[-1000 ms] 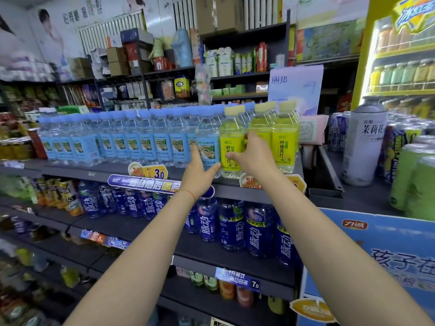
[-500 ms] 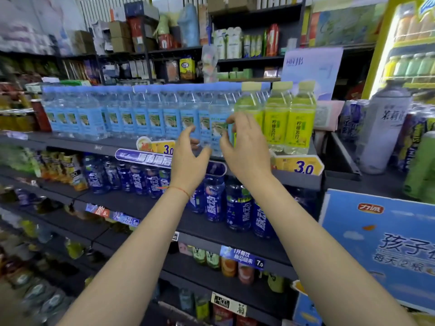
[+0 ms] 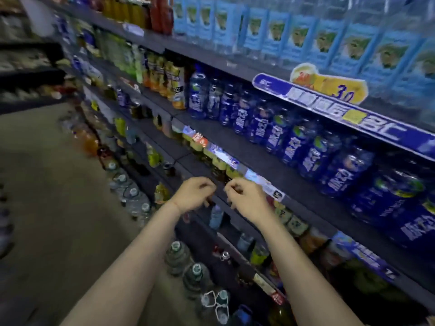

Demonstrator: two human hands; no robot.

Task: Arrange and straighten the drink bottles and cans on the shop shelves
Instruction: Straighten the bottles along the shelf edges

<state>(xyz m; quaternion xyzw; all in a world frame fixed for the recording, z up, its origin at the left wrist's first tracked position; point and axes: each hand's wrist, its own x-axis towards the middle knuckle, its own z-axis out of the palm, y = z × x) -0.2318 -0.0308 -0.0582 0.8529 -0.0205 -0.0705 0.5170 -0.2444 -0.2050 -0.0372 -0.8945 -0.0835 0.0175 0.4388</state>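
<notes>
My left hand [image 3: 194, 195] and my right hand [image 3: 247, 200] hang side by side in front of the edge of a lower shelf [image 3: 235, 161], fingers loosely curled, holding nothing. Above them stands a row of dark blue drink bottles [image 3: 277, 130]. On the top shelf is a long row of clear water bottles with light blue labels [image 3: 299, 41]. Orange and yellow juice bottles [image 3: 164, 76] stand left of the blue ones. Small bottles [image 3: 289, 220] sit on the shelf just below my right hand. The picture is blurred by motion.
Large water jugs [image 3: 186, 267] stand on the floor along the shelf base. A yellow price tag [image 3: 329, 83] and a blue label strip [image 3: 341, 114] hang from the top shelf edge. The brown floor [image 3: 47, 184] stretches to the left.
Both hands have left the bottles on the top shelf and dropped to the lower shelves. The view has swung down and to the left; the yellow-green bottles are out of sight.
</notes>
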